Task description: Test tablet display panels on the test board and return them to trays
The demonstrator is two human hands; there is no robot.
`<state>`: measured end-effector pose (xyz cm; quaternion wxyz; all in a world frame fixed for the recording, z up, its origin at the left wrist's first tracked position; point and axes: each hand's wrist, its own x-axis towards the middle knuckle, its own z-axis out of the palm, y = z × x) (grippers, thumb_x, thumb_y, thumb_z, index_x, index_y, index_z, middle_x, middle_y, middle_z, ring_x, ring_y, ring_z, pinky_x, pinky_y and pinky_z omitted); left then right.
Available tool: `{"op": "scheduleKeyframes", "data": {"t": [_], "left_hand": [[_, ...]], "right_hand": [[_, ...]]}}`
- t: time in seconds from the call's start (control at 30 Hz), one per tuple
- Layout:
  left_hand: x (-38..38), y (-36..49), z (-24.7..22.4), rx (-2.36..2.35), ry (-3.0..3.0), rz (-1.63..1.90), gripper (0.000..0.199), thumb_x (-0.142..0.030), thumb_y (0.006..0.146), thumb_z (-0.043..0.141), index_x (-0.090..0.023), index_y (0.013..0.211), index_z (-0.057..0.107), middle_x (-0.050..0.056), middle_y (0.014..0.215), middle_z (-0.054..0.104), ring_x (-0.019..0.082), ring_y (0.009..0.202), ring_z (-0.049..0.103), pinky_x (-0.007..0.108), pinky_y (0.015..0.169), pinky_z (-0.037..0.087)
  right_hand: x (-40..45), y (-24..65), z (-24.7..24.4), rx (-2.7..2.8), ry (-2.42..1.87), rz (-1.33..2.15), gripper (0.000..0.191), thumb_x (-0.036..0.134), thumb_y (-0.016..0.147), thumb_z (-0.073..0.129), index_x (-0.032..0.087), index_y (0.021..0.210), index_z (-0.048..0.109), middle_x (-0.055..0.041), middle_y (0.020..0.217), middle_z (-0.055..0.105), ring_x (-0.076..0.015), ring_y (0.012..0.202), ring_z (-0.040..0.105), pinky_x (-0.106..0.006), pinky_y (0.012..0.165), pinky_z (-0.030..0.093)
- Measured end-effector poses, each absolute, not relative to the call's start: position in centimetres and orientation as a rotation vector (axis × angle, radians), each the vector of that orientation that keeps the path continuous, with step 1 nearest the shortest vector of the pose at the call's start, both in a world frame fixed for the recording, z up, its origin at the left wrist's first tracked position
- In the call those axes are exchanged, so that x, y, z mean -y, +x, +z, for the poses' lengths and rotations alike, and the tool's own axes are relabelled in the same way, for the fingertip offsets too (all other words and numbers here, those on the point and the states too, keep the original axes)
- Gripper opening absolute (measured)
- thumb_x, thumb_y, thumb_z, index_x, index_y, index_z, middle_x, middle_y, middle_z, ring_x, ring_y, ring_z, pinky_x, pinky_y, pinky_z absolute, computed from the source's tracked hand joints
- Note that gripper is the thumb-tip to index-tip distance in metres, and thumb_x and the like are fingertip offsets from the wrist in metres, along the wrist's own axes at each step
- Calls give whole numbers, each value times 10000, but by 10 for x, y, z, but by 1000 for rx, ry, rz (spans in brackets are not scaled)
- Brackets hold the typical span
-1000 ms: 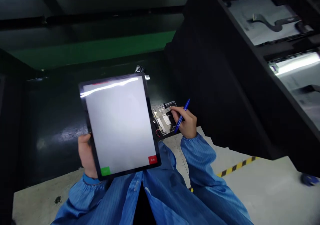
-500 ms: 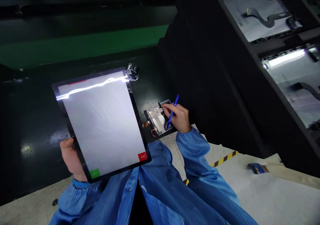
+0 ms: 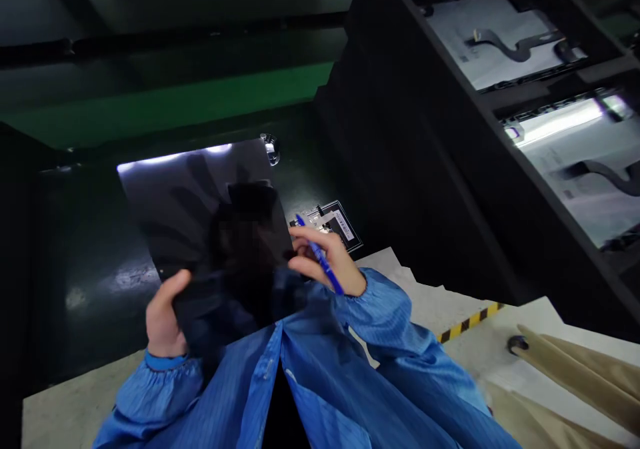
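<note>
My left hand (image 3: 167, 319) is closed on the lower left edge of a tablet screen panel (image 3: 200, 236), thumb over its front. The panel is tilted toward me, and its glass is dark with reflections. A blue pen (image 3: 320, 256) lies across my right hand (image 3: 333, 262), held in its curled fingers. The fingertips of that hand are at the panel's right edge; whether they grip it I cannot tell. Behind my right hand, a circuit board (image 3: 326, 217) with a white label rests on the dark bench, partly hidden.
A small shiny metal object (image 3: 271, 149) stands on the dark bench (image 3: 90, 249) beyond the panel. To the right rises a black foam tray stack (image 3: 400, 136), with screen panels (image 3: 493, 36) and ribbon cables in its compartments. Another person's beige-clothed legs (image 3: 575, 376) show at lower right.
The panel's screen has gone from lit white, with green and red corner blocks, to dark. My right hand has moved left from the circuit board to the panel's edge, keeping the pen.
</note>
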<state>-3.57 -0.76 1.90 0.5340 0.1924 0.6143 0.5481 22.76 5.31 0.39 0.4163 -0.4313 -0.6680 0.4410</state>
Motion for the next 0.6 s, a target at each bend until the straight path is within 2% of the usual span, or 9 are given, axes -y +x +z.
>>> {"op": "scheduleKeyframes", "data": {"t": [0.1, 0.2, 0.27, 0.33, 0.37, 0.43, 0.5, 0.53, 0.6], "left_hand": [[12, -50, 33, -1585, 656, 1192, 338, -363, 635, 875, -235, 935, 788, 8, 847, 803, 261, 895, 768, 354, 876, 620], [11, -73, 48, -1472, 1419, 924, 233, -410, 818, 762, -266, 997, 802, 42, 1039, 804, 264, 1028, 749, 404, 1032, 549], [11, -86, 57, -1259, 1945, 711, 314, -345, 981, 555, -316, 1244, 725, 30, 1312, 709, 264, 1282, 626, 500, 1196, 368], [12, -93, 63, -1203, 2373, 645, 492, -162, 1031, 419, -344, 1479, 508, 4, 1509, 543, 218, 1470, 408, 537, 1266, 168], [14, -95, 65, -1257, 2563, 671, 576, -71, 1019, 401, -331, 1532, 425, 7, 1530, 515, 187, 1505, 331, 511, 1279, 118], [18, -97, 65, -1341, 2847, 710, 680, 36, 981, 412, -277, 1580, 329, 39, 1509, 534, 153, 1519, 275, 446, 1290, 100], [19, -101, 62, -1330, 2950, 671, 690, 41, 979, 419, -256, 1591, 304, 69, 1479, 562, 174, 1502, 318, 450, 1284, 149], [18, -104, 59, -1303, 2941, 644, 678, 23, 988, 415, -264, 1592, 305, 79, 1478, 563, 196, 1490, 349, 482, 1275, 177], [11, -113, 49, -1245, 2888, 607, 648, -19, 1006, 408, -286, 1589, 313, 95, 1493, 551, 238, 1476, 388, 553, 1251, 221]], "right_hand": [[-51, 207, 21, 1761, -980, 1194, 395, 569, 886, 697, 196, 1003, 642, 27, 682, 645, -115, 536, 537, -254, 553, 465], [-57, 205, 26, 1917, -738, 825, 191, 410, 958, 663, 225, 921, 638, -10, 792, 732, -157, 707, 637, -304, 736, 525], [-64, 207, 26, 2023, -559, 494, 65, 249, 990, 606, 263, 957, 659, -21, 999, 776, -162, 810, 656, -320, 801, 531], [-74, 206, 25, 2072, -488, 237, 198, 156, 975, 585, 324, 1039, 668, 0, 1234, 733, -159, 870, 656, -321, 806, 542], [-82, 204, 25, 2055, -491, 180, 243, 163, 962, 603, 355, 1101, 657, 7, 1330, 686, -171, 935, 660, -335, 835, 550], [-99, 196, 24, 1972, -530, 261, 375, 284, 940, 662, 386, 1289, 571, -15, 1459, 587, -226, 1159, 632, -412, 979, 537], [-117, 187, 22, 1878, -600, 542, 616, 441, 911, 688, 336, 1455, 418, -75, 1509, 523, -287, 1339, 541, -499, 1103, 465], [-125, 183, 20, 1837, -623, 715, 688, 488, 906, 676, 301, 1491, 364, -102, 1489, 535, -297, 1347, 541, -510, 1117, 452], [-135, 180, 16, 1753, -668, 1036, 649, 466, 922, 640, 252, 1474, 373, -114, 1324, 647, -272, 1198, 650, -472, 1055, 500]]}}
